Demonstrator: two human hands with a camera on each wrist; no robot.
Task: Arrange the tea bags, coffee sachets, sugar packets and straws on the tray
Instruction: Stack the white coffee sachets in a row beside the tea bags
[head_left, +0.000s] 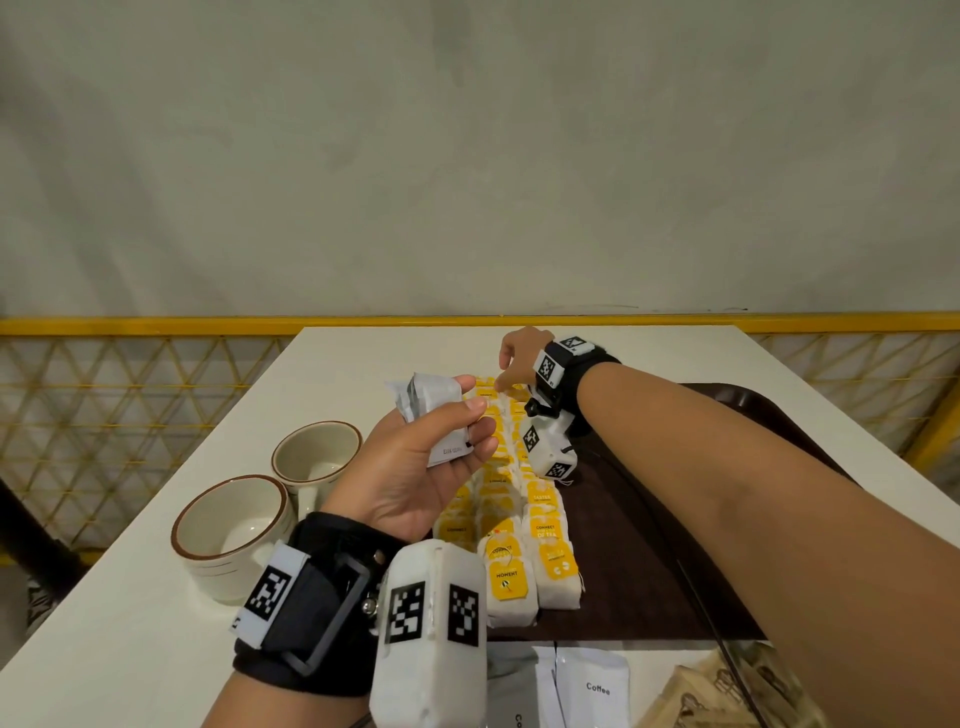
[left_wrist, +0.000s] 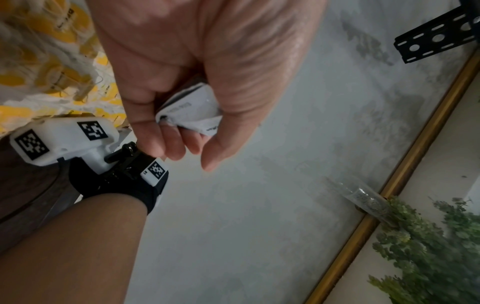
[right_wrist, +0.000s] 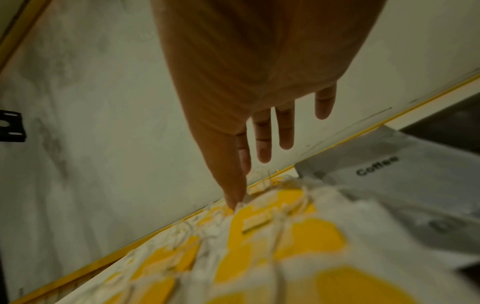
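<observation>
Several yellow-tagged tea bags (head_left: 540, 525) lie in rows along the left side of the dark brown tray (head_left: 649, 545). My left hand (head_left: 431, 457) is raised over them and grips a bundle of white coffee sachets (head_left: 431, 410), also seen in the left wrist view (left_wrist: 189, 111). My right hand (head_left: 514, 358) reaches to the far end of the rows. Its fingers are straight, and the thumb tip (right_wrist: 233, 201) touches the edge of a tea bag (right_wrist: 262, 218). More coffee sachets (head_left: 592, 686) and brown packets (head_left: 727, 691) lie at the near table edge.
Two cream cups (head_left: 234, 530) (head_left: 317, 457) stand on the white table (head_left: 156, 649) left of the tray. A yellow railing with mesh (head_left: 156, 326) runs behind the table, below a grey wall. Bare tray surface shows right of the tea bags.
</observation>
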